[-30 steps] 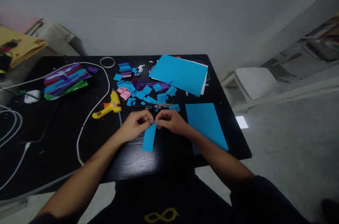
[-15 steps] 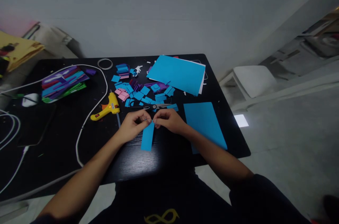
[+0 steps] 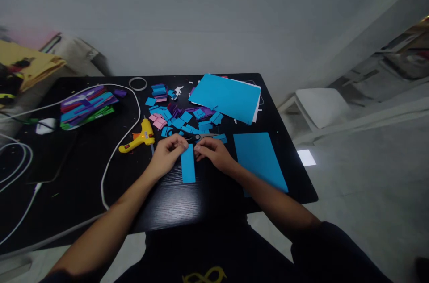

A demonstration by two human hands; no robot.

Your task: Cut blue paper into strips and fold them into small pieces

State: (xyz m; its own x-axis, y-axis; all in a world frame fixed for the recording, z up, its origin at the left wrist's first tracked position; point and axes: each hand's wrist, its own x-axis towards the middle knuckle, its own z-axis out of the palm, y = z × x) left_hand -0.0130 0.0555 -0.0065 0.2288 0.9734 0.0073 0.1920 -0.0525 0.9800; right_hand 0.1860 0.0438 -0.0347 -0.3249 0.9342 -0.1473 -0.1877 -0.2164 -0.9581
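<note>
Blue paper strip (image 3: pixel 188 164), narrow, smooth and straight-edged, in the near middle of the scene, long sides running near to far. Pinched at its far left edge between thumb and fingers of the left hand (image 3: pixel 166 154). Just right of the strip's far end, the right hand (image 3: pixel 216 153), fingers bent and thumb drawn in close; impossible to tell whether pressed together or touching the paper. Beneath, a black table (image 3: pixel 214 198) with fine wood-like grain under a pale, streaky shine.

Just beyond the hands, scissors (image 3: pixel 207 135) with slim metal blades pointing right. Around and behind the blades, a loose scatter of small blue paper pieces (image 3: pixel 187 116), mostly flat rectangles, mixed with purple ones. At the left of this scatter, a cluster of pale pink pieces (image 3: pixel 158 121).

Left of the hands, a glue gun (image 3: pixel 140 138) of yellow plastic with an orange trigger, lying on its side, nozzle toward the far edge. Past it, a thick white cable (image 3: pixel 102 180) in a long, smooth curve. Farther left, a bundle of long, thin strips (image 3: pixel 87 106) in purple, red, blue and green.

To the near right, a flat rectangular blue sheet (image 3: pixel 259 158), partly under the right forearm. To the far right, another blue sheet (image 3: pixel 226 95) lying askew over white paper. Off the table's right side, a white stool (image 3: pixel 321 104) with a smooth, flat seat.
</note>
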